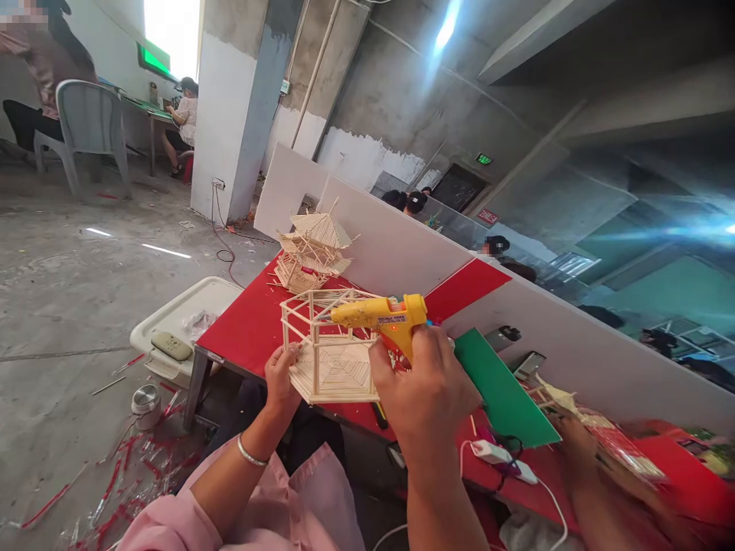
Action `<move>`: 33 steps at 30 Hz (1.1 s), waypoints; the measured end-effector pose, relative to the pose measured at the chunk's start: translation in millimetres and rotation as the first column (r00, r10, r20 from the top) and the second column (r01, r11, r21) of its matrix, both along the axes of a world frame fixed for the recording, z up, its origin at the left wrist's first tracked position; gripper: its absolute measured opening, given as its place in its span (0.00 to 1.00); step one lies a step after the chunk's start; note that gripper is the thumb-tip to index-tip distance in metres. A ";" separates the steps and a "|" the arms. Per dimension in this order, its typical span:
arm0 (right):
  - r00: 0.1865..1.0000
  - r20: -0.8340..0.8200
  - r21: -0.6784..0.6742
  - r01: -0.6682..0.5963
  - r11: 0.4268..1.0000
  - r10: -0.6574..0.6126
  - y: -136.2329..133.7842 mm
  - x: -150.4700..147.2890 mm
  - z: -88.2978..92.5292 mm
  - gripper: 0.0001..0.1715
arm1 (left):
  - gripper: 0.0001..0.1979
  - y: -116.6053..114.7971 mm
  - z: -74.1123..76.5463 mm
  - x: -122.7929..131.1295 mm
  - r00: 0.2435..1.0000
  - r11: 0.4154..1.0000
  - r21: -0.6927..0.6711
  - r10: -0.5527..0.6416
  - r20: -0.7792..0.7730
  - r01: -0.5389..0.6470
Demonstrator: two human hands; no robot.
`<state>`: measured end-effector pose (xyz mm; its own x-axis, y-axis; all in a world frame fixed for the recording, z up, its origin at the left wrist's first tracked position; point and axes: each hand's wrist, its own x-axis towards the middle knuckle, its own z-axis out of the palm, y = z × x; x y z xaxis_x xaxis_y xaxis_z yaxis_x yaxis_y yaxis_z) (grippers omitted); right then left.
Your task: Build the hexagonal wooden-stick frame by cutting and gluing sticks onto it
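A six-sided frame of thin wooden sticks [338,371], with a floor of sticks in a web pattern, is held up at the table's near edge. My left hand [282,376] grips its left corner between thumb and fingers. In my right hand [422,379] is a yellow glue gun [382,314], pointing left, its nozzle close to an upper corner of the frame; whether the tip touches cannot be told. Beyond them a tiered stick pagoda [315,249] stands on the red table [246,325].
White divider panels [396,237] run behind the table. A green board [499,386], a phone [529,366] and a white power strip [505,459] lie to the right, beside another person's hands [579,451]. At left are a white stool [166,306] and scraps on the floor.
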<state>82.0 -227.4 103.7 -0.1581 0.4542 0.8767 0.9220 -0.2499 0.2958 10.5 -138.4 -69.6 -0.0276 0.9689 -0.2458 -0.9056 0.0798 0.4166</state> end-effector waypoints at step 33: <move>0.999 0.037 0.010 -0.028 1.000 0.028 -5.2 15.0 8.8 0.06 | 0.12 12.6 -1.0 -12.0 0.985 0.989 0.103 0.116 -0.125 -0.103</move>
